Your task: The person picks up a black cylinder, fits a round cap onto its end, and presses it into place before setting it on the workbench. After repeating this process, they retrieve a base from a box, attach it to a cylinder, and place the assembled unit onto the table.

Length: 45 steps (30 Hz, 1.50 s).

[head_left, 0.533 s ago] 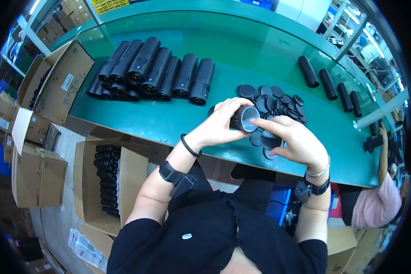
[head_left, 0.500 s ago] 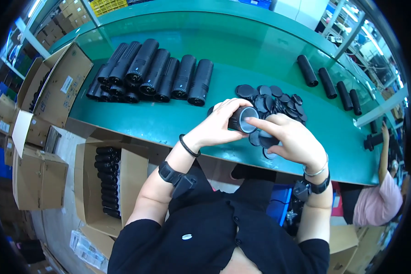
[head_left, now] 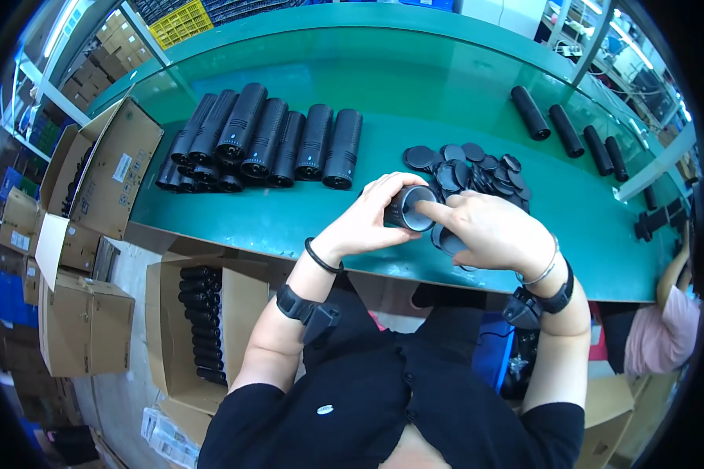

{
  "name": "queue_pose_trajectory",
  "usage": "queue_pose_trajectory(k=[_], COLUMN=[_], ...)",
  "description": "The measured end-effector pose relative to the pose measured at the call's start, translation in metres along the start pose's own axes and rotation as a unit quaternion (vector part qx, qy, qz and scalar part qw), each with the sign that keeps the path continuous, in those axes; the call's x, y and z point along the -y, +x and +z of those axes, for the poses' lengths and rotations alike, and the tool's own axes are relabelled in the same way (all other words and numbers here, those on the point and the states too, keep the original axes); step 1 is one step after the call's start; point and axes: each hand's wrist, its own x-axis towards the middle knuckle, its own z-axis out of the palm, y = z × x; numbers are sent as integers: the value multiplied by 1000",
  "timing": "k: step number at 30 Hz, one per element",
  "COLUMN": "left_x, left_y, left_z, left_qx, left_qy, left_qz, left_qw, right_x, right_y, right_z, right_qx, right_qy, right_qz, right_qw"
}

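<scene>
At the near edge of the green table (head_left: pixel 289 223), the left hand (head_left: pixel 371 215) held a black tube (head_left: pixel 397 209), with the fingers and the thumb closed around its wall. The tube lay on its side in this grasp, and its open mouth was turned to the right. The right hand (head_left: pixel 497 234) was just beside it, with the index finger put into the mouth. A dark disc (head_left: pixel 449 241) was seen below the fingers of this hand, but I could not tell whether they gripped it or it only lay on the table.

As I judged, the work on this tube was in the middle: its mouth was not covered, and a finger was inside. Many loose discs (head_left: pixel 469 176) lay in a heap behind the right hand, so this supply was not used up. To the left, a stack (head_left: pixel 262 144) of similar tubes rested on the table, and more tubes were in the carton (head_left: pixel 246 328) below. At the far right, separate tubes (head_left: pixel 529 113) lay apart. Which of these were finished and which were waiting, I could not tell.
</scene>
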Motion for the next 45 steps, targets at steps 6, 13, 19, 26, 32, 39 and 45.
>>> queue_pose_trajectory(k=[6, 13, 19, 26, 32, 39, 45], left_x=[0, 4, -3, 2, 5, 3, 4], left_y=[3, 4, 4, 3, 4, 0, -2], left_z=[4, 3, 3, 3, 5, 15, 25], left_qx=[-11, -26, -14, -27, -29, -78, -119], left_qy=[20, 24, 39, 26, 5, 46, 116], left_qz=[30, 54, 15, 26, 20, 38, 50], left_qw=[999, 998, 999, 999, 999, 995, 985], right_x=[-2, -6, -7, -8, -12, -17, -10], right_y=[-1, 2, 6, 6, 9, -4, 13], right_z=[-3, -9, -3, -7, -9, 12, 54], right_qx=[-3, 9, 32, 46, 85, -287, -357], right_qy=[24, 26, 70, 72, 126, 270, 277], right_qz=[10, -6, -5, 19, 31, -20, 12], right_qw=[1000, 1000, 997, 996, 988, 919, 892])
